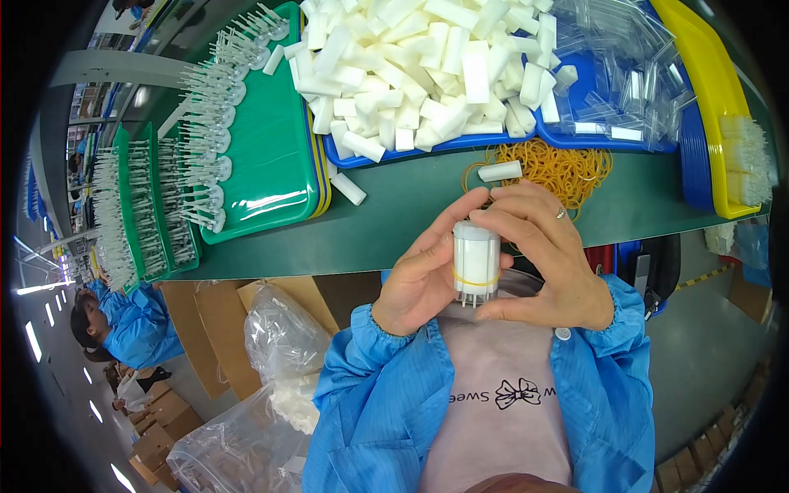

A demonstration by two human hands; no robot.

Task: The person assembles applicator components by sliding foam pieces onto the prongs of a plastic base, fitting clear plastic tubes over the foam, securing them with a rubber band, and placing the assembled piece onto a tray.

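Between my hands stands a whitish cylindrical bundle [476, 246], upright, with a yellow rubber band around its lower part and thin prongs sticking out below. My left hand [419, 275] closes on its left side, the thumb lying along it. From the right, my right hand [551, 255] curls around it, fingers over the top and thumb by the lower end. Just beyond my fingertips lies a single white foam piece [500, 171]. Behind it is a heap of orange-yellow rubber bands [567, 172]. What the bundle has inside cannot be made out clearly.
White foam pieces [436, 74] fill a blue tray; clear plastic pieces [616, 74] fill another. Left, stacked green trays [271, 181] carry rows of thin-stemmed white parts [209, 123]. A yellow tray [707, 82] stands right. Cardboard boxes [214, 329] and a plastic bag [288, 329] sit below the table.
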